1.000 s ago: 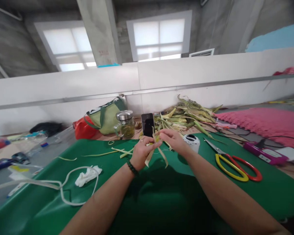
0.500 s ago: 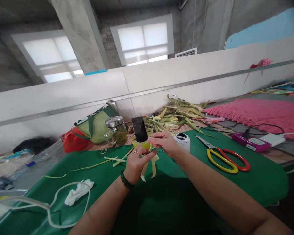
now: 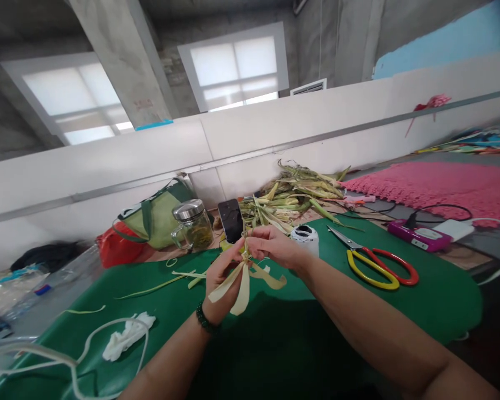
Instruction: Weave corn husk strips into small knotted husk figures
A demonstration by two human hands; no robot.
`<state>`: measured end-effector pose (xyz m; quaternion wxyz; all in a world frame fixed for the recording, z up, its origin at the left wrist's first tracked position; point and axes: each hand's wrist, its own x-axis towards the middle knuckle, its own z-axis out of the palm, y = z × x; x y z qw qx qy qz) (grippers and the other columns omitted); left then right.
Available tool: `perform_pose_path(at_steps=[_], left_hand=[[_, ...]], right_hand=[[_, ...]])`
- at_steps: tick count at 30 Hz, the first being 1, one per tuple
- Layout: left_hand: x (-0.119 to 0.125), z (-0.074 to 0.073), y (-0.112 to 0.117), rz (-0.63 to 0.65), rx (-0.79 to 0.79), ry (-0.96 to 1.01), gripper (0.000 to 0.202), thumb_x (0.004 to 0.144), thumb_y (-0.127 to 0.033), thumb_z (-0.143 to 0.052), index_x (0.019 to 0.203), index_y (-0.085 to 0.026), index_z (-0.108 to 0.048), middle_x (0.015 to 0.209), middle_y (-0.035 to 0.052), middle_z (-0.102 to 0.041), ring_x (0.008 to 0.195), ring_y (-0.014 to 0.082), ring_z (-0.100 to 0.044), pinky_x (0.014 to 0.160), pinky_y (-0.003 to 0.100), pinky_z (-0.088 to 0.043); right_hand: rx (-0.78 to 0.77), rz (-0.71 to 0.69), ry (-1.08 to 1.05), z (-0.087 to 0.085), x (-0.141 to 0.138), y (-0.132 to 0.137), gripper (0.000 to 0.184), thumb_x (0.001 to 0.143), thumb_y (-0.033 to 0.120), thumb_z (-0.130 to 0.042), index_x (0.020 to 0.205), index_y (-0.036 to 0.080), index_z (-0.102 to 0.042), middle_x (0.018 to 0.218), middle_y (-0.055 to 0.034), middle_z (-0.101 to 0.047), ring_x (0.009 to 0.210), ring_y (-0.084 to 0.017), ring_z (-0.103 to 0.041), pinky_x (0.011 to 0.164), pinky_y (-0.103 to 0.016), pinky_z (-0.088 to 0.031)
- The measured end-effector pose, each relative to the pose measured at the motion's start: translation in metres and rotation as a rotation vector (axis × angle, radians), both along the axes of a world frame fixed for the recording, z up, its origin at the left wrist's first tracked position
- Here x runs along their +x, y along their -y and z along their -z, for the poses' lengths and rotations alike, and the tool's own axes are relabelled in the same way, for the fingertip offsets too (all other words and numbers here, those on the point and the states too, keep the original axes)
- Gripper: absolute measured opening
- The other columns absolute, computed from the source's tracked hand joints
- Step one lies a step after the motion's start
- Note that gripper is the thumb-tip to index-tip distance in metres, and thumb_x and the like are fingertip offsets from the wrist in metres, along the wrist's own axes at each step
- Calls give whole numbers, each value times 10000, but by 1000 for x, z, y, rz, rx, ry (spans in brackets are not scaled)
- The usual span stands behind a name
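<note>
Pale strips of corn husk (image 3: 242, 289) fan out downward from a gathered, knotted top between my two hands. My left hand (image 3: 223, 280), with a dark bead bracelet at its wrist, is closed on the gathered part from the left. On the other side, the fingers of my right hand (image 3: 270, 244) pinch at the same knot; their tips partly hide it. Just behind the hands a black phone (image 3: 231, 219) stands upright on a yellow-green base. Beside my right wrist sits a white, dark-patterned round container (image 3: 306, 239).
Scissors with red and yellow handles (image 3: 379, 266) lie on the green mat (image 3: 437, 300). A husk pile (image 3: 304, 186), glass jar (image 3: 194, 225) and green bag (image 3: 162, 214) stand behind. At left are a crumpled tissue (image 3: 129, 336) and white cable (image 3: 77, 355); at right, a purple power strip (image 3: 419, 236).
My hands have lifted slightly and turned the bundle, so its husk strips now spread wider in front of my left palm. The whole view has shifted a little.
</note>
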<state>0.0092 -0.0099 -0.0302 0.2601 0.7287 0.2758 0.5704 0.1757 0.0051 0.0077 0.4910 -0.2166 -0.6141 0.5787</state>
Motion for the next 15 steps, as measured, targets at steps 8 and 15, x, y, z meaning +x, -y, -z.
perform_pose_path(at_steps=[8, 15], left_hand=[[-2, -6, 0, -30, 225, -127, 351, 779, -201, -637, 1127, -231, -673, 903, 65, -695, 753, 164, -613, 688, 278, -508], [-2, -8, -17, -156, 99, -137, 137, 726, -173, -611, 791, -164, -730, 769, 68, -699, 696, 163, -618, 613, 251, -476]], right_hand=[[54, 29, 59, -1, 2, -1, 364, 769, 499, -577, 654, 155, -554, 543, 41, -491, 470, -55, -398, 479, -206, -318], [442, 331, 439, 13, -2, -6, 226, 707, 245, -634, 915, 184, -569, 651, 42, -527, 533, -81, -447, 515, -204, -354]])
